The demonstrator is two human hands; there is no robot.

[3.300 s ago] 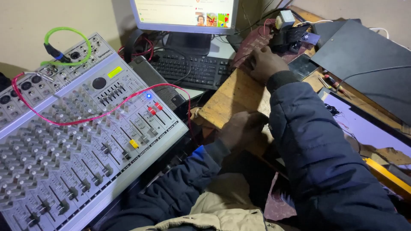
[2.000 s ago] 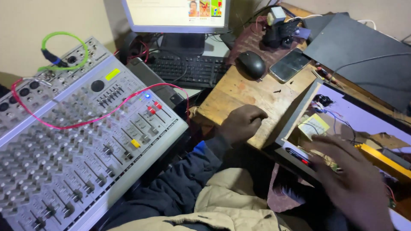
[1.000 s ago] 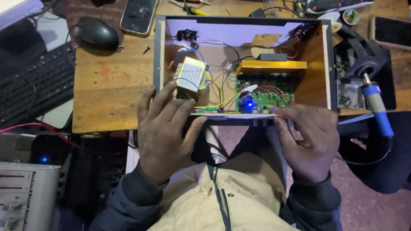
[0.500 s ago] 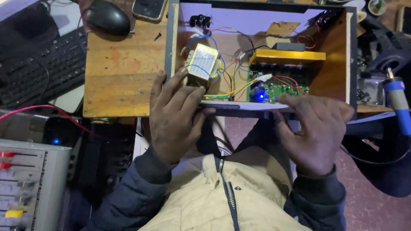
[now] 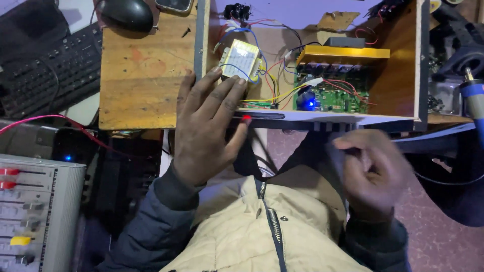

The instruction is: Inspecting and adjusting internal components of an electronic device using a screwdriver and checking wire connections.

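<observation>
Head cam, looking straight down at my lap and bench. Landmark: the open amp chassis (image 5: 418, 60), a shallow wooden box w/ a pale metal front edge facing me, long axis running left-right across the bench edge.

My left hand (image 5: 209, 133) lies flat, fingers spread, palm down over the chassis's near-left corner. Fingertips reach inside toward the pale yellow transformer (image 5: 241, 59); whether they touch it I can't tell. Thumb side rests by the front edge, just beside a small red indicator light (image 5: 246, 118). Nothing gripped; the hand is open and pressing.

My right hand (image 5: 370, 174) hangs below the chassis's front edge, near its right half, blurred, fingers loosely curled, holding nothing, not touching the box.

Inside the chassis, right of the transformer: green circuit board (image 5: 335, 98) w/ a blue LED lit, under a yellow heatsink bar (image 5: 343, 53), loose coloured wires between.

Left of the chassis: bare wooden bench top (image 5: 143, 80), black mouse (image 5: 126, 14), keyboard (image 5: 45, 70). Far below-left: grey mixer (image 5: 35, 211). Right of the chassis: blue-handled soldering iron (image 5: 474, 100).

Left hand is the nearer one to the box; the chassis lies directly ahead of both.
</observation>
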